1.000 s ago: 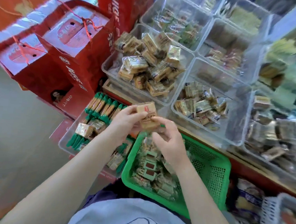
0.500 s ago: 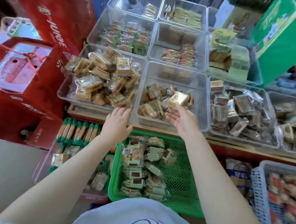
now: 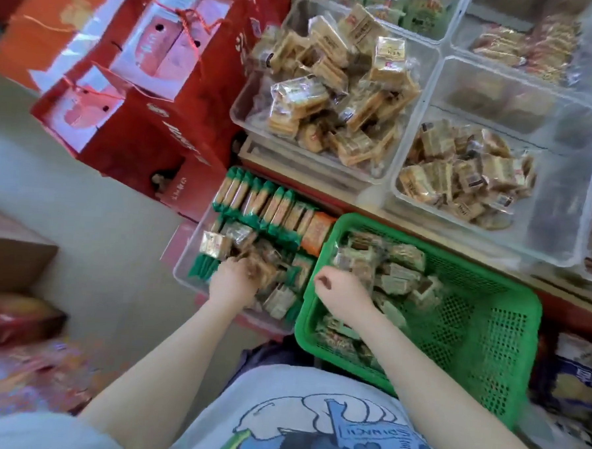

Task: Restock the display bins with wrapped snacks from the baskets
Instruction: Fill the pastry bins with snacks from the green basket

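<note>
My left hand [image 3: 234,284] reaches into a clear low bin [image 3: 185,267] of green-wrapped sticks and brown wrapped snacks [image 3: 255,264]. Its fingers curl round some of the brown snacks. My right hand [image 3: 339,297] hovers over the left end of the green basket [image 3: 489,296], which holds several green-and-brown wrapped snacks [image 3: 397,267]. The fingers curl downward, and what they hold, if anything, is hidden. Above, on the shelf, one clear display bin [image 3: 248,120] is piled with beige wrapped snacks. The display bin [image 3: 562,217] beside it is partly filled.
Red gift boxes [image 3: 140,96] stand to the left of the shelf. A brown carton [image 3: 8,254] and colourful packs lie on the floor at left. More clear bins run along the back. Bagged goods [image 3: 581,380] sit at the lower right.
Both hands have dropped from the shelf bins, where the right hand had put a snack, down to the low clear bin and the green basket. The view has swung left and down.
</note>
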The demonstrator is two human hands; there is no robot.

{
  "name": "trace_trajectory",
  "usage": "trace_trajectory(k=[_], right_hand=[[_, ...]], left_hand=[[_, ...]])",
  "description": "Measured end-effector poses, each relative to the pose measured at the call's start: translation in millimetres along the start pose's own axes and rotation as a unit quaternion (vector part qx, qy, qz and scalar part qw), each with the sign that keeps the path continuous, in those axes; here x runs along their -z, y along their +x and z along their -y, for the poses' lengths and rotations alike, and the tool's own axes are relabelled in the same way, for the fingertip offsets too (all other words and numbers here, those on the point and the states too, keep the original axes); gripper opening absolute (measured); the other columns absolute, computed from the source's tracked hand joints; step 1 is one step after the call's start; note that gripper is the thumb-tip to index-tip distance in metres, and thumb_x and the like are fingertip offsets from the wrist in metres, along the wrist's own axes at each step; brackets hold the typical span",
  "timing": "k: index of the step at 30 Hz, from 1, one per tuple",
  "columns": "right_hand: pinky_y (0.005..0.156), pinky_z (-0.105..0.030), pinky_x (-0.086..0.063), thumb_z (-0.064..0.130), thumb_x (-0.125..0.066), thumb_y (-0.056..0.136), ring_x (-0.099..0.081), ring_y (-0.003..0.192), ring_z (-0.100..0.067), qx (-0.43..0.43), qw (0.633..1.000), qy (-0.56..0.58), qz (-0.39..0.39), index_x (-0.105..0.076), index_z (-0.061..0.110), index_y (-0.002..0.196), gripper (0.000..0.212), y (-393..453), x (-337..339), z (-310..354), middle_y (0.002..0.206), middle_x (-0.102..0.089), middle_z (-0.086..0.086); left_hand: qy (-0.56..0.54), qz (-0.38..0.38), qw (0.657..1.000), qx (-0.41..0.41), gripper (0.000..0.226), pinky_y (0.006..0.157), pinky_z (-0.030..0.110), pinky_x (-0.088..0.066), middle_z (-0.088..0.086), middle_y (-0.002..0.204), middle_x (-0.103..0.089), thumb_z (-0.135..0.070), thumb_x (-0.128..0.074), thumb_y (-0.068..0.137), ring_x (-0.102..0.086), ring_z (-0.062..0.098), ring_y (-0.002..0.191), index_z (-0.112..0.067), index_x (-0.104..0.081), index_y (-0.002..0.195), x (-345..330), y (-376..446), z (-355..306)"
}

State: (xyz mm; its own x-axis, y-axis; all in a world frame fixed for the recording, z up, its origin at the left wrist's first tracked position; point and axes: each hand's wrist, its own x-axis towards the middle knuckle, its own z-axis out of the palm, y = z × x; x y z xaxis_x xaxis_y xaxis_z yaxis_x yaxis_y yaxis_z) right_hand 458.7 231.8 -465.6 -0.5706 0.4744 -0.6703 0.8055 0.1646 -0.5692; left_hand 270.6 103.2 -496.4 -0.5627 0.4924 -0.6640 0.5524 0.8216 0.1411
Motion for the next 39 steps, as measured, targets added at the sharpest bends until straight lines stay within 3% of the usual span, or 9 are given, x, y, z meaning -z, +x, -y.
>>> trace_trajectory(k=[7,11,16,19,24,29,32,36,39], right_hand=[[0.069,-0.039,-0.052,0.024,-0.045,0.103,-0.064,0.08,-0.027,0.001,0.997,-0.057,0.049,-0.064,0.015,0.098,0.022,-4.1,-36.0,9.0,0.089,-0.066,-0.006],[0.063,-0.038,-0.048,0.022,-0.045,0.104,-0.064,0.076,-0.03,0.004,0.998,-0.057,0.028,-0.065,0.013,0.102,0.022,-6.2,-29.7,16.4,0.09,-0.068,-0.011],[0.053,-0.03,-0.032,0.02,-0.045,0.104,-0.045,0.056,-0.017,-0.006,0.999,-0.031,0.005,-0.065,0.017,0.102,0.02,-11.3,-23.4,26.4,0.085,-0.067,-0.012],[0.053,-0.029,-0.032,0.02,-0.045,0.104,-0.044,0.055,-0.015,-0.008,1.0,-0.006,0.002,-0.064,0.019,0.101,0.019,-12.3,-26.7,30.3,0.076,-0.061,-0.006],[0.054,-0.03,-0.034,0.021,-0.045,0.104,-0.043,0.054,-0.015,-0.009,1.0,0.007,0.008,-0.064,0.019,0.098,0.019,-14.5,-32.3,34.6,0.071,-0.057,0.0],[0.066,-0.041,-0.051,0.019,-0.047,0.103,-0.061,0.071,-0.031,-0.016,0.999,0.041,0.006,-0.066,0.02,0.098,0.02,-17.1,-30.4,36.1,0.084,-0.067,-0.004],[0.082,-0.044,-0.056,0.018,-0.046,0.104,-0.069,0.08,-0.023,-0.027,0.994,0.103,-0.002,-0.067,0.019,0.099,0.021,-18.2,-21.8,41.4,0.095,-0.07,-0.005],[0.078,-0.041,-0.059,0.027,-0.045,0.107,-0.069,0.078,-0.022,-0.052,0.956,0.289,0.027,-0.065,0.018,0.11,0.023,-22.0,-5.5,61.1,0.109,-0.069,-0.015],[0.068,-0.037,-0.06,0.036,-0.051,0.104,-0.073,0.083,-0.027,-0.04,0.944,0.326,0.038,-0.062,0.02,0.114,0.021,-28.3,9.7,73.0,0.108,-0.072,-0.009]], left_hand=[[0.083,-0.01,0.995,-0.052,0.069,0.092,0.039,-0.047,0.005,0.138,-0.046,-0.037,-0.067,0.087,-0.04,0.03,0.124,-0.024,-0.039,0.149,-27.9,-2.4,40.2],[0.123,0.057,0.989,-0.056,0.072,0.085,0.041,-0.05,0.009,0.137,-0.04,-0.041,-0.067,0.088,-0.039,0.038,0.121,-0.029,-0.035,0.151,-19.5,5.9,37.2],[0.135,0.053,0.983,-0.108,0.053,0.077,0.04,-0.053,0.005,0.11,-0.043,-0.011,-0.065,0.087,-0.046,0.032,0.102,-0.023,-0.051,0.137,-5.7,7.3,45.4],[0.163,0.047,0.98,-0.106,0.047,0.088,0.043,-0.048,0.004,0.121,-0.049,-0.031,-0.062,0.091,-0.046,0.031,0.106,-0.033,-0.05,0.136,-0.7,7.7,52.6],[0.105,0.066,0.992,-0.013,0.036,0.101,0.066,-0.036,0.01,0.127,-0.045,-0.046,-0.049,0.098,-0.041,0.043,0.121,-0.028,-0.043,0.13,-5.5,5.2,50.0],[-0.115,0.022,0.993,-0.01,0.033,0.08,0.041,-0.054,-0.003,0.113,-0.055,-0.043,-0.057,0.095,-0.061,0.021,0.086,-0.025,-0.049,0.122,6.4,-3.4,40.8],[-0.388,0.071,0.918,0.043,0.036,0.059,0.024,-0.049,-0.008,0.112,-0.065,-0.042,-0.052,0.098,-0.062,0.005,0.062,-0.024,-0.054,0.129,34.7,-28.9,23.1],[-0.662,0.162,0.727,0.088,0.032,0.082,0.048,-0.061,0.014,0.115,-0.071,-0.038,-0.041,0.104,-0.072,0.033,0.099,-0.022,-0.067,0.115,60.1,-55.3,1.5],[-0.694,0.176,0.696,0.059,0.039,0.086,0.054,-0.059,0.02,0.116,-0.07,-0.043,-0.042,0.104,-0.07,0.039,0.104,-0.015,-0.066,0.119,66.6,-63.8,-19.1]])
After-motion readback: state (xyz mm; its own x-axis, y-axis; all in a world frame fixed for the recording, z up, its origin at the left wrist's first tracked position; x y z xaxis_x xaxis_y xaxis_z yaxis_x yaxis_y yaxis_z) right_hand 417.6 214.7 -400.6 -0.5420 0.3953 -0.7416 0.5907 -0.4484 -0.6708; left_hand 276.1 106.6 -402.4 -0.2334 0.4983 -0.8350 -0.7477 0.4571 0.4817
